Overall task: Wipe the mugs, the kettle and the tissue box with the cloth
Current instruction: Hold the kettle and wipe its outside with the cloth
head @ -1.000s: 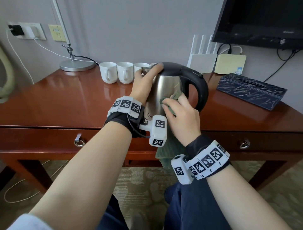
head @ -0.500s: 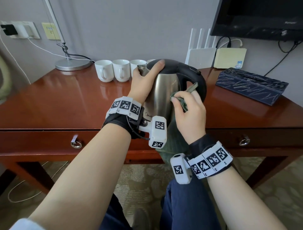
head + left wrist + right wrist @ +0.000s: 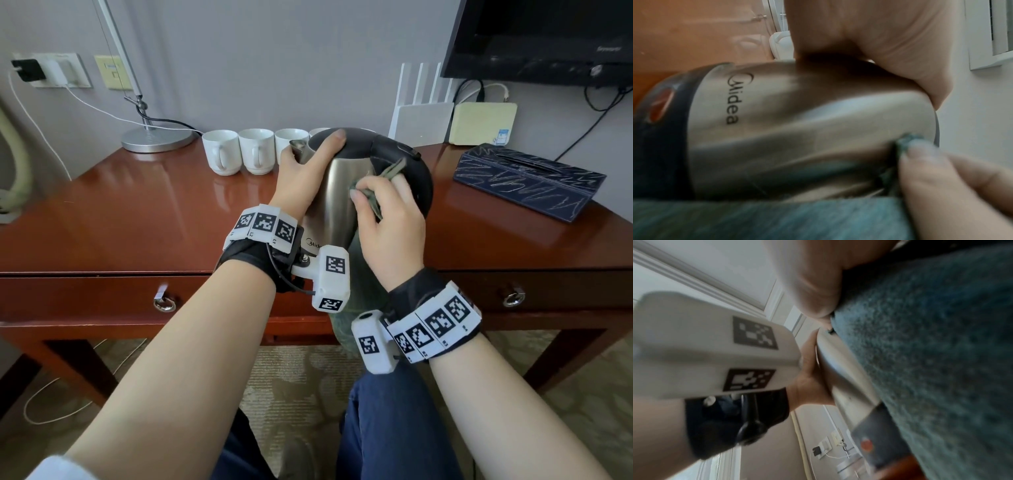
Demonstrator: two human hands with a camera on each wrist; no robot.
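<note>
A steel kettle [image 3: 337, 192] with a black lid and handle stands near the desk's front edge. My left hand [image 3: 305, 171] grips its top, thumb on the lid, fingers round the spout side. My right hand [image 3: 387, 219] grips a grey-green cloth [image 3: 373, 202] and presses it on the kettle's body just under the handle; the cloth's tail hangs below the desk edge. The left wrist view shows the kettle [image 3: 797, 126] close up with the cloth [image 3: 777, 219] against it. White mugs [image 3: 221, 152] stand in a row behind. A dark tissue box [image 3: 527, 181] lies at the right.
A lamp base [image 3: 157, 138] and its cable sit at the back left of the wooden desk [image 3: 120, 222]. A white router [image 3: 423, 120] and a beige box [image 3: 484, 123] lean at the wall under a screen [image 3: 541, 37]. Drawer pulls [image 3: 164, 303] face me.
My right hand has slid the cloth up the kettle's side, from its middle toward the handle's top. My left hand keeps its hold on the lid.
</note>
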